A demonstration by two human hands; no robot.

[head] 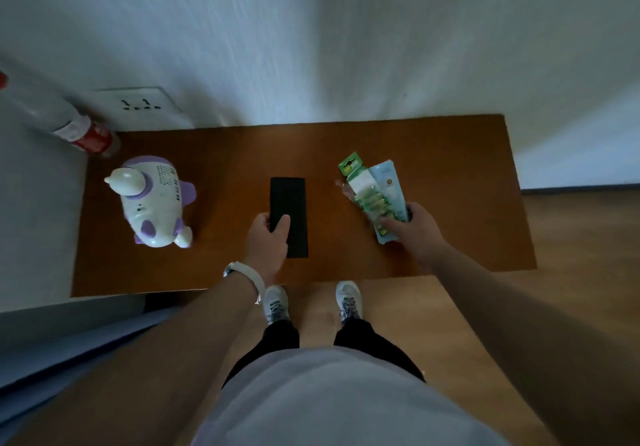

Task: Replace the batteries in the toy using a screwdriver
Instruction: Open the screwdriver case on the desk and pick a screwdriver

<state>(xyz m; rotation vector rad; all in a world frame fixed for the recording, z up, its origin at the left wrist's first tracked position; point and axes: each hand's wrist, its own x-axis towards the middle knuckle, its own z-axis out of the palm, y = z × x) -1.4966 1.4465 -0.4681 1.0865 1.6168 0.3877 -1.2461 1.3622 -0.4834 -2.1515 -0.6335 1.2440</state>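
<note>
Standing untouched near table's (450, 140) left edge: toy (152, 203). Left hand (268, 237) pinches black case (289, 217) at table centre, likely holding the screwdriver; contents not visible. Right hand (415, 227) grips battery packs (374, 192) toward right edge, cells still sealed inside; staging supplies, judging.
</note>
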